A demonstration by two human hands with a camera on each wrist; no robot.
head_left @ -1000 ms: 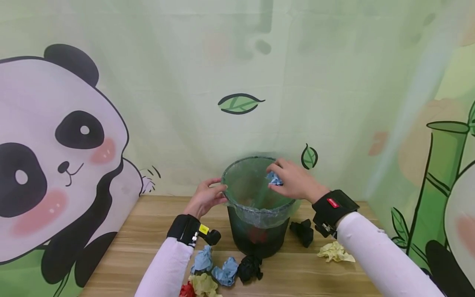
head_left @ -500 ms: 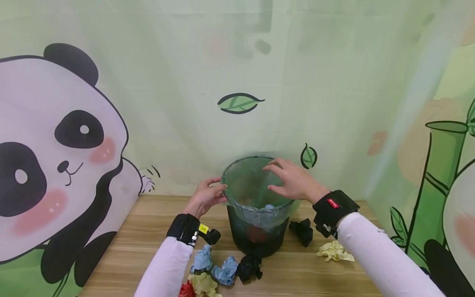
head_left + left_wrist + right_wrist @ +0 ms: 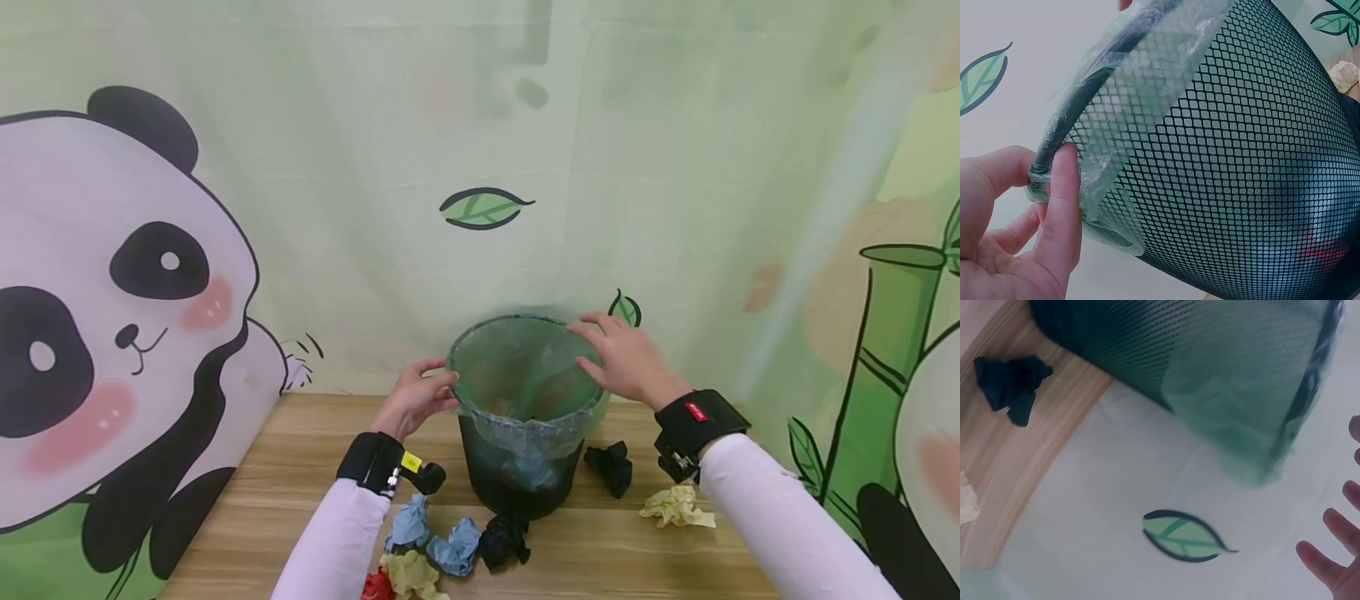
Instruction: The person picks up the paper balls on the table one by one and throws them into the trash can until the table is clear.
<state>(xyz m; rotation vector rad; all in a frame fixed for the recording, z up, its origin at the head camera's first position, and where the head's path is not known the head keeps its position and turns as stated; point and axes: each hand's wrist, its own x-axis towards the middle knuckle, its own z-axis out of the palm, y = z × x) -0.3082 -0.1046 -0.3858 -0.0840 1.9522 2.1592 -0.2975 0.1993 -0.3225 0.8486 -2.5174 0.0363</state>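
A black mesh wastebasket (image 3: 480,467) stands upright on the wooden table, lined with a thin green plastic bag (image 3: 540,440) folded over its rim. My left hand (image 3: 414,400) pinches the lined rim on the left; in the left wrist view the thumb and fingers (image 3: 1065,206) straddle it. My right hand (image 3: 628,360) is at the right side of the rim, fingers spread and holding nothing. Blue and red crumpled paper (image 3: 1322,251) shows blurred through the mesh, low in the basket.
In front of the basket lie crumpled blue paper (image 3: 455,548), black paper (image 3: 504,540), yellow paper (image 3: 412,575) and red paper (image 3: 377,586). To its right are a black paper ball (image 3: 611,469) and a yellow one (image 3: 677,508). A printed cloth backdrop (image 3: 360,208) hangs close behind.
My right hand let go of a blue paper ball, which dropped into the basket, then moved right to the rim. My left hand has stayed on the left rim.
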